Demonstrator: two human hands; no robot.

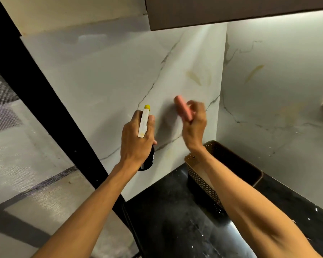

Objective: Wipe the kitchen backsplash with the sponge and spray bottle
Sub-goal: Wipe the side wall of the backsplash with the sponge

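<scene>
The white marble backsplash [104, 86] with grey veins fills the middle of the view and turns a corner on the right. My left hand [136, 140] grips a dark spray bottle [145, 121] with a white head and yellow nozzle, pointed at the wall. To its right, my right hand [194, 123] holds a pink sponge [183, 108] close to the backsplash; whether the sponge touches the wall I cannot tell, as it is blurred. Yellowish stains [196, 77] mark the marble above the sponge.
A dark perforated basket [201, 183] stands in the corner on the black countertop [168, 216], under my right forearm. A brown upper cabinet [231, 10] hangs overhead. A black frame [45, 108] with a mesh screen runs down the left.
</scene>
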